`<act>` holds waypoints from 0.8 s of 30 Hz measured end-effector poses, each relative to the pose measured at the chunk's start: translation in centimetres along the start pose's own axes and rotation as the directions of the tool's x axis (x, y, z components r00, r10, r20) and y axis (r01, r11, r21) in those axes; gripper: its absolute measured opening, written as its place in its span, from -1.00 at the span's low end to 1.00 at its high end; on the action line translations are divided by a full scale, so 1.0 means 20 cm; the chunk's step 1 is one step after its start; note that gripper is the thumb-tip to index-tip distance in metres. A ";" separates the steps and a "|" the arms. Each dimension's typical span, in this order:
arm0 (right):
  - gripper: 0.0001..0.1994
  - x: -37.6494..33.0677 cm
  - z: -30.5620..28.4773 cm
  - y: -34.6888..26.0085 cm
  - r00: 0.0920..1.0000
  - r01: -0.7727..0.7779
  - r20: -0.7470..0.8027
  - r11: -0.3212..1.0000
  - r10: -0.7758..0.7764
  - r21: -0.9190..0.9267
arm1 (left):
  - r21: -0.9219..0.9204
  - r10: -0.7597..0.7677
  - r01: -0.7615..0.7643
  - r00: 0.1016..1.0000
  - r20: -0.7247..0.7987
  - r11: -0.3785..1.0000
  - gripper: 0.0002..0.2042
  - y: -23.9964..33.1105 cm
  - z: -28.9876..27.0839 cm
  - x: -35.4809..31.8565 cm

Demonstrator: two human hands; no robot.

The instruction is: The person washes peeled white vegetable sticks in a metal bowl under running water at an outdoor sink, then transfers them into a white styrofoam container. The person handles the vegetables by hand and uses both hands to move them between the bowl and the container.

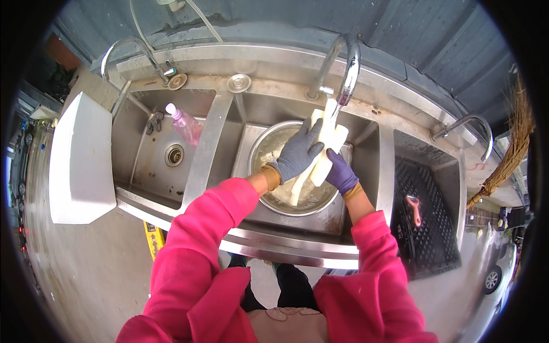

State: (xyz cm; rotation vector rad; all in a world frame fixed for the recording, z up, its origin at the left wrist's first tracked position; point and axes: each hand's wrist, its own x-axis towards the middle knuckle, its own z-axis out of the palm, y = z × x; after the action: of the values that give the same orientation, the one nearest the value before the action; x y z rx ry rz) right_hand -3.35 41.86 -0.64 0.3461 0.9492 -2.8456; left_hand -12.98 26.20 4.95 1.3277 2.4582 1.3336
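Under the middle faucet (350, 71), I hold a bunch of long, pale, peeled root vegetables (328, 134) over a round metal basin (299, 214). My left hand (297, 153), in a grey glove, is closed round them from the left. Gripping their lower right side is my right hand (342, 172), in a purple-blue glove. Water seems to run from the spout onto their upper ends. The basin sits in the middle sink and holds cloudy liquid; my hands and the vegetables hide part of it.
The left sink (146, 163) holds a pink pump bottle (186, 126) and a dark scrubber (154, 122). A white foam box (83, 163) stands at its left. In the right sink, a pink-handled peeler (414, 211) lies on a black ridged mat (432, 228). A straw broom (506, 157) leans at far right.
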 end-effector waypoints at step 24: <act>-0.47 0.12 0.27 -0.38 0.921 0.389 -0.107 0.900 -0.375 0.194 | -0.228 0.002 0.066 0.957 0.289 0.971 -0.37 0.13 -0.26 0.21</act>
State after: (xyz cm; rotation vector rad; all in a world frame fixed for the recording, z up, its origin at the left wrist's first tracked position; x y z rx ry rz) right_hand -8.13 44.51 7.32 0.3052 0.7995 -3.3297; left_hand -15.93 26.38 11.37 1.3114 2.0522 1.2732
